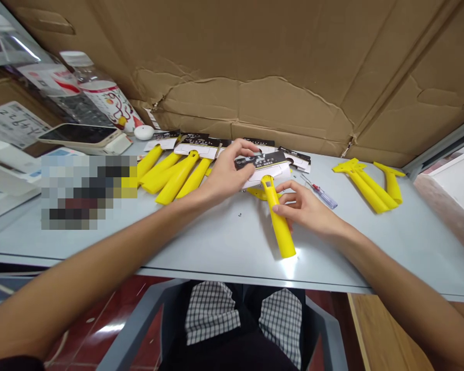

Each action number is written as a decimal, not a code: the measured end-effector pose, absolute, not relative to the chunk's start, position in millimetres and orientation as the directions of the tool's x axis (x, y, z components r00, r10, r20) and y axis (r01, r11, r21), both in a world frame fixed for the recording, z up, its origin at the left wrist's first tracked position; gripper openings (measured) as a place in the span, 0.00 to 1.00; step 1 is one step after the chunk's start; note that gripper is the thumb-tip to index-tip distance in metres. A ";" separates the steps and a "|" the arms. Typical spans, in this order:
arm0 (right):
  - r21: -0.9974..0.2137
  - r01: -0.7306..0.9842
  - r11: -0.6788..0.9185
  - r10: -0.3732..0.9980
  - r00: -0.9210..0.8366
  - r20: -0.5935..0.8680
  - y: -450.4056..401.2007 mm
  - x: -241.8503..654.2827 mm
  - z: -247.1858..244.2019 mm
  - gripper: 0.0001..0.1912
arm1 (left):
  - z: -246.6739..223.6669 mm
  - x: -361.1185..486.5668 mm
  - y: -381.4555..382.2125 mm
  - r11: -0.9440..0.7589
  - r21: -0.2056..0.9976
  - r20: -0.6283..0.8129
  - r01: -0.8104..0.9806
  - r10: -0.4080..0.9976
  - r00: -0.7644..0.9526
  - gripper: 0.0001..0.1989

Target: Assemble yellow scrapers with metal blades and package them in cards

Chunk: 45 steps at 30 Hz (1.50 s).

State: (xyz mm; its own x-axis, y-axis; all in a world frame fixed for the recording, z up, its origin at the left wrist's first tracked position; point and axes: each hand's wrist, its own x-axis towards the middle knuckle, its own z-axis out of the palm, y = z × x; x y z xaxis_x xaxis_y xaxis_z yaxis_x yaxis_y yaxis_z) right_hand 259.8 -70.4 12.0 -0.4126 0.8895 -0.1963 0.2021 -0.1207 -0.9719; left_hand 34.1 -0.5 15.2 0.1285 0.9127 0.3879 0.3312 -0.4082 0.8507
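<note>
My left hand [230, 172] pinches the left side of a black-and-white header card [272, 169] above the table. The fingers of my right hand [307, 205] are closed around a yellow plastic handle [283, 234], whose slotted upper end meets the card's lower edge. I cannot tell whether the two are joined. Behind the handle, another yellow part [256, 192] is partly hidden. Several yellow handles [175, 183] with similar cards lie left of my left hand. Near my right hand rests a small screwdriver [321, 193] with a clear purplish grip.
More yellow pieces [371, 190] lie at the right of the table [216, 247]. Tiny screws [239, 214] are scattered near the middle. At left are a phone [81, 134], drink bottles [104, 95] and a blurred-out patch. A cardboard sheet [255, 51] stands along the back.
</note>
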 end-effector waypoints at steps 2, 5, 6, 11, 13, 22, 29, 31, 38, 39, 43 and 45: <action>-0.971 0.204 -0.128 0.902 -0.383 -0.200 -71.7 258.2 11.5 0.26 | 15.0 28.0 6.2 -0.500 0.780 0.418 0.377 0.864 0.281 0.14; -0.978 0.181 -0.106 0.915 -0.367 -0.167 -73.5 256.3 11.6 0.32 | 11.8 23.3 13.6 -0.545 0.756 0.457 0.362 0.836 0.303 0.11; -0.978 0.190 -0.082 0.916 -0.372 -0.149 -73.9 256.3 12.0 0.33 | 10.2 23.0 14.9 -0.547 0.755 0.465 0.362 0.835 0.293 0.10; -0.916 0.400 0.040 0.914 -0.385 -0.128 -74.7 259.2 13.6 0.26 | 1.2 23.3 17.7 -0.653 0.610 0.526 0.450 0.758 0.386 0.07; -0.897 0.441 0.027 0.915 -0.373 -0.156 -74.6 259.4 13.5 0.30 | -1.5 22.8 18.9 -0.701 0.548 0.547 0.456 0.713 0.438 0.06; -0.791 0.593 0.150 0.920 -0.377 -0.108 -74.5 255.7 11.4 0.31 | -3.2 16.9 20.6 -0.761 0.468 0.419 0.449 0.638 0.646 0.14; -0.690 0.684 0.236 0.913 -0.399 -0.084 -74.4 259.5 13.9 0.28 | -7.0 14.2 23.7 -0.785 0.451 0.334 0.425 0.590 0.735 0.21; -0.674 0.689 0.267 0.914 -0.403 -0.050 -72.3 260.8 12.6 0.27 | -6.5 13.5 25.0 -0.781 0.456 0.317 0.426 0.590 0.743 0.23; -0.344 0.836 0.427 0.887 -0.312 0.341 -49.0 280.8 1.0 0.23 | 5.7 6.5 32.6 -0.666 0.417 0.351 0.618 0.745 0.567 0.27; -0.299 0.857 0.421 0.885 -0.316 0.341 -46.1 284.1 0.2 0.23 | 6.8 5.5 32.9 -0.638 0.400 0.349 0.658 0.770 0.535 0.28; -0.210 0.882 0.422 0.892 -0.364 0.267 -43.0 290.5 0.4 0.25 | 8.3 0.3 15.2 -0.627 0.238 0.289 0.742 0.775 0.562 0.26; -0.183 0.874 0.450 0.880 -0.400 0.255 -48.5 290.6 0.2 0.26 | 7.1 -4.0 -8.3 -0.638 0.212 0.284 0.740 0.765 0.578 0.24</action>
State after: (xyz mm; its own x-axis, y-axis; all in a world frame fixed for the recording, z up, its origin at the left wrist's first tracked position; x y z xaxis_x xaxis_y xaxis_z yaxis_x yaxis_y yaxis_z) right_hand 290.6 -48.5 0.2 -0.4002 0.8802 0.2552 0.8738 0.4504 -0.1833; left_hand -4.0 -8.3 7.1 0.5779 0.7650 0.2841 0.7403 -0.6380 0.2120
